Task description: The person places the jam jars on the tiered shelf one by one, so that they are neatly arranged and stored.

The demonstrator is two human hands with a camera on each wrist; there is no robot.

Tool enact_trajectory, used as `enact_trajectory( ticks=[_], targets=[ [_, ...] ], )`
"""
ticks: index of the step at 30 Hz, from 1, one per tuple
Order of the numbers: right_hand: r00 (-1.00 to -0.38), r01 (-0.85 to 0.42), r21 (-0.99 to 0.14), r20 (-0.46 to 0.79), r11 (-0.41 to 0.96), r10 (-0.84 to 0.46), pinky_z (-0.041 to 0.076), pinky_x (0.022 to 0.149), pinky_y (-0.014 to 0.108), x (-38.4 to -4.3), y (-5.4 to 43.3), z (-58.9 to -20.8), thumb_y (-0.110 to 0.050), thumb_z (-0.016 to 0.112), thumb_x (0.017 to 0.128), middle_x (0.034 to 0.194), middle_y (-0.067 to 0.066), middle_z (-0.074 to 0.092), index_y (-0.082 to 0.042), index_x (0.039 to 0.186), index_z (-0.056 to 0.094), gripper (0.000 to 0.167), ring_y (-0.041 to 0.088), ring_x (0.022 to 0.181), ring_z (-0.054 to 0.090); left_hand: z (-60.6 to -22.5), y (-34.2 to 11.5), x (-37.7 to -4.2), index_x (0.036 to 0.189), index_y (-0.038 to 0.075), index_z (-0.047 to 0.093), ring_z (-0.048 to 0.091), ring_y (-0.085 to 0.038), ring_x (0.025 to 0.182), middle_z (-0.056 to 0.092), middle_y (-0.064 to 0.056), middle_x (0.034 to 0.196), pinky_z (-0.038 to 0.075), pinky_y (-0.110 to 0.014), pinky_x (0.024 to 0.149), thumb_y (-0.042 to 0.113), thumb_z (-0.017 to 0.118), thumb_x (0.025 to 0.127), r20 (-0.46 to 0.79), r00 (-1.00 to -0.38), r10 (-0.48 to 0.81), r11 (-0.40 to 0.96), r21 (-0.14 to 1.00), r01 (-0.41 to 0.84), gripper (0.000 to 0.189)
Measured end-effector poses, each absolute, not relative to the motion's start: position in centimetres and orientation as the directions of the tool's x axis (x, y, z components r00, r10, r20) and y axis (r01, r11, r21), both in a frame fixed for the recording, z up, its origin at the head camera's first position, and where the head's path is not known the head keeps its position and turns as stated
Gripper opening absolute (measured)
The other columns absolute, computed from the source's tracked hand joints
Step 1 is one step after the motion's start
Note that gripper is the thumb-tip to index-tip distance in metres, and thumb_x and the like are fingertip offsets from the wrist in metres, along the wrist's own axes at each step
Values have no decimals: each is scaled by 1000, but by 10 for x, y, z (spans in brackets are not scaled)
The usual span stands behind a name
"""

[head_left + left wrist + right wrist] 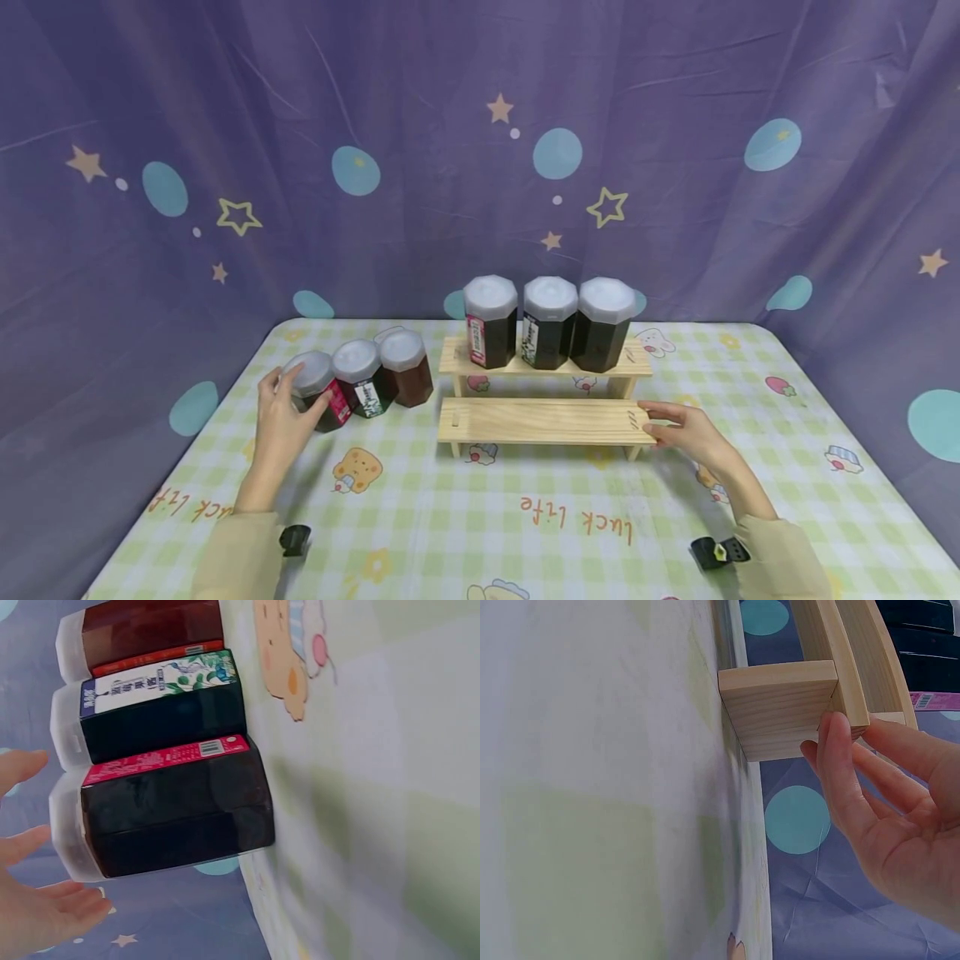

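My left hand [283, 421] reaches round the nearest jar [330, 406] of a row of three at the left. That jar has dark contents, a pink label and a frosted lid [73, 825]. In the left wrist view the fingers are spread beside the lid. Right behind it stand a dark jar with a white and green label [161, 705] and a reddish-brown jar [154, 634]. My right hand [690, 433] pinches the right end of the lower board of a two-step wooden shelf [540, 421], thumb and fingertips on opposite faces of the board.
Three dark jars [550, 329] with frosted lids stand on the shelf's upper step. A green-checked cloth [465, 517] with cartoon prints covers the table. A purple curtain [450, 225] hangs behind. A black band [716, 552] sits at the right wrist.
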State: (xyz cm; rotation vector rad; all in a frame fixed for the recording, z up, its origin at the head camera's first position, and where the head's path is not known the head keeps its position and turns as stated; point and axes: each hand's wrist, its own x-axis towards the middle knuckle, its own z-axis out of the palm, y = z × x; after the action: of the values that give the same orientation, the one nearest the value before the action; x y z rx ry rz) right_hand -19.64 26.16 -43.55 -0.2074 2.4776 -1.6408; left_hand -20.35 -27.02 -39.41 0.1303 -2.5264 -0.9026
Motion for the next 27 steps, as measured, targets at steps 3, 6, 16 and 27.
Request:
enact_trajectory(
  ticks=[3, 6, 16, 27],
  targets=[
    [-977, -23, -922, -61, 386, -205, 51, 68, 33, -196, 262, -435, -14, 57, 86, 124, 33, 41, 8, 128, 40, 51, 14, 84, 61, -397, -272, -206, 129, -2, 37, 27, -49, 118, 18, -32, 133, 27, -58, 93, 20, 66, 79, 363, -900, -240, 771, 634, 50, 62],
    [-977, -18, -924, -66, 383, -205, 51, 68, 33, -196, 262, -435, -14, 57, 86, 124, 33, 41, 7, 128, 40, 51, 15, 85, 61, -401, -275, -208, 131, -1, 35, 28, -49, 118, 16, -32, 134, 27, -59, 93, 23, 65, 80, 346, -907, -241, 765, 642, 41, 64],
    [-976, -15, -923, -69, 383, -206, 51, 67, 31, -197, 262, -436, -14, 58, 86, 124, 32, 42, 7, 128, 40, 51, 13, 84, 61, -407, -282, -212, 135, -1, 29, 30, -51, 114, 14, -33, 133, 30, -60, 89, 28, 62, 83, 299, -926, -230, 742, 669, 32, 67],
    [-978, -9, -919, -75, 394, -197, 51, 68, 33, -196, 261, -435, -16, 58, 86, 125, 32, 41, 6, 129, 40, 51, 15, 85, 61, -414, -283, -217, 134, -1, 27, 32, -48, 113, 19, -33, 130, 28, -57, 92, 20, 64, 81, 305, -922, -237, 696, 716, 58, 68]
  ],
)
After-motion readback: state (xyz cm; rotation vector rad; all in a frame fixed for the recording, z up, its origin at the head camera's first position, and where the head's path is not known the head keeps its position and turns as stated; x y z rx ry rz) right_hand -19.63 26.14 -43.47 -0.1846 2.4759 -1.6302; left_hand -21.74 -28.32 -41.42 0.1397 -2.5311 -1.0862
